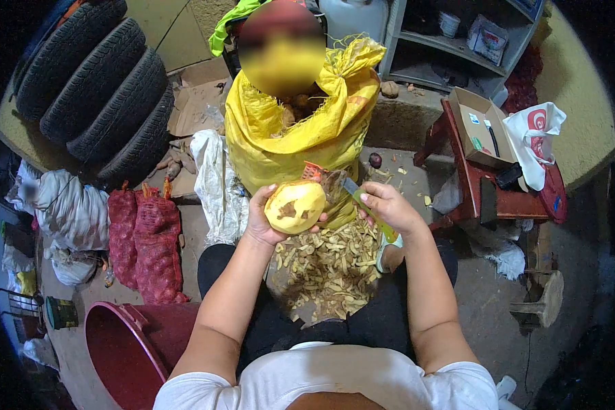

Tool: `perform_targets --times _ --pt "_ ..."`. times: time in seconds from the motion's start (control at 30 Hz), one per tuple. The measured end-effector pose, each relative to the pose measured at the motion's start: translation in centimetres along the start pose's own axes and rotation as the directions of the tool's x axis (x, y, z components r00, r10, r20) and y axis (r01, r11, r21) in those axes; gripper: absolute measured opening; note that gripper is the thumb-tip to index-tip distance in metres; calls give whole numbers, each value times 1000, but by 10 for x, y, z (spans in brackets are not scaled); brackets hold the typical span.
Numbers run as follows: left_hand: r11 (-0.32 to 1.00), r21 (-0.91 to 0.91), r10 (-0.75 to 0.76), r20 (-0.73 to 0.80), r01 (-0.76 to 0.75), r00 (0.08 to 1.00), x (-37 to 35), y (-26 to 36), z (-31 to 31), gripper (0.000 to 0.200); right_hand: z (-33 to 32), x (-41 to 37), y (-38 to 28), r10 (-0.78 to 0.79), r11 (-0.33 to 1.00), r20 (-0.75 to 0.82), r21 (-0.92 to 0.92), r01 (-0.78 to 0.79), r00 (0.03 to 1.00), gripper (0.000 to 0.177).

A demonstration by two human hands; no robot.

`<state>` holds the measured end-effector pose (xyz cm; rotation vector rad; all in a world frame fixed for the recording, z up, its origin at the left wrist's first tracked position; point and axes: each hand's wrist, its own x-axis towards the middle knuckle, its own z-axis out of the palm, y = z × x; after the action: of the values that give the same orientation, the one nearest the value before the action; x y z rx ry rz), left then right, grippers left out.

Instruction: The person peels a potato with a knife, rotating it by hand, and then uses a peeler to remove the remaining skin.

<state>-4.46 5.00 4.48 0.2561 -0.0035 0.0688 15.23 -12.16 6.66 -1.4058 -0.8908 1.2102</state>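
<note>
My left hand (pixel 262 217) is wrapped round a large potato (pixel 301 205), mostly peeled and pale yellow, with a few brown skin patches left on it. A knife (pixel 359 197) with a green handle is gripped in my right hand (pixel 391 208). Its short grey blade points up and left, just right of the potato and apart from it. Below both hands, a heap of potato peelings (pixel 328 273) covers the floor between my legs. Directly ahead stands an open yellow woven sack (pixel 287 154) with brown potatoes (pixel 297 109) showing inside.
At the left are stacked tyres (pixel 116 89), red mesh sacks (pixel 158 239) and a tipped maroon bin (pixel 140 335). On the right, a red table (pixel 488 203) carries a cardboard box (pixel 473 130) and a white bag (pixel 536 140). Grey shelves (pixel 444 48) stand behind. A blurred circle hides the sack's top.
</note>
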Motion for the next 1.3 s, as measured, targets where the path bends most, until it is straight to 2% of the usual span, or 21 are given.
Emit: perform_targets --times 0.1,0.17,0.2,0.3,0.37,0.47,0.6,0.67,0.77,0.8,0.87,0.9,0.93,0.97,1.0,1.03,1.07,1.13,1.2,1.23,1.3 --pt "1000 12 -10 -6 10 1000 0 -1 0 76 0 0 1 -24 1000 29 -2 24 999 23" --pt "1000 15 -16 -20 17 1000 0 -1 -1 75 -2 1 4 13 987 100 -163 3 995 23" --pt "1000 19 -21 -9 21 1000 0 -1 -2 75 -2 0 4 14 987 100 -162 3 995 23" --pt "999 40 -28 14 27 1000 1 -1 -4 74 -5 0 3 62 989 33 -134 -57 998 22" --pt "998 56 -30 26 29 999 1 -1 -3 74 -9 0 1 61 996 58 60 -65 996 21" --pt "994 107 -23 -39 27 999 0 -2 2 88 -8 -2 -1 49 987 67 150 -58 997 20" --pt "989 140 -25 -89 37 996 0 0 -2 86 -8 -1 0 21 985 123 169 -41 992 19" --pt "986 158 -25 -107 42 994 1 0 -3 85 -7 -3 0 89 996 119 -39 -85 989 19" --pt "991 127 -46 -60 54 997 1 3 -4 84 -4 -6 -7 194 960 163 -236 -153 967 18" --pt "988 143 -54 -57 62 997 1 3 -4 83 -5 -7 -10 194 960 163 -235 -152 967 18" --pt "984 160 -64 -55 72 996 1 2 -1 82 -11 -9 -15 222 877 -27 -432 -211 975 19" --pt "980 187 -47 -89 63 995 0 0 6 79 -17 -6 -12 166 836 -122 -508 -205 979 18" --pt "975 214 -28 -120 54 992 0 -2 9 76 -20 -3 -10 166 836 -124 -508 -206 978 18" --pt "975 214 -30 -118 55 993 0 -2 8 76 -23 -1 -8 114 888 -233 -411 -204 966 22" --pt "939 321 -91 -120 126 989 1 -3 7 76 -24 -1 -12 73 931 -344 -312 -188 936 26" --pt "885 423 -151 -129 192 980 2 -5 7 77 -21 -1 -19 66 938 -373 -294 -185 926 37" --pt "836 489 -200 -148 248 968 2 -8 8 76 -15 3 -17 65 937 -376 -294 -186 924 37" --pt "702 631 -224 -244 330 943 3 -22 19 82 -1 16 -4 -206 878 -465 -476 -47 861 51" --pt "710 603 -257 -259 364 931 7 -33 12 81 17 28 2 -39 822 -436 -526 -219 899 58" --pt "716 577 -283 -273 392 919 8 -36 9 79 27 25 -7 53 867 -385 -441 -234 921 54" --pt "730 564 -273 -280 387 921 9 -40 9 78 28 29 -2 68 870 -369 -432 -236 927 53"
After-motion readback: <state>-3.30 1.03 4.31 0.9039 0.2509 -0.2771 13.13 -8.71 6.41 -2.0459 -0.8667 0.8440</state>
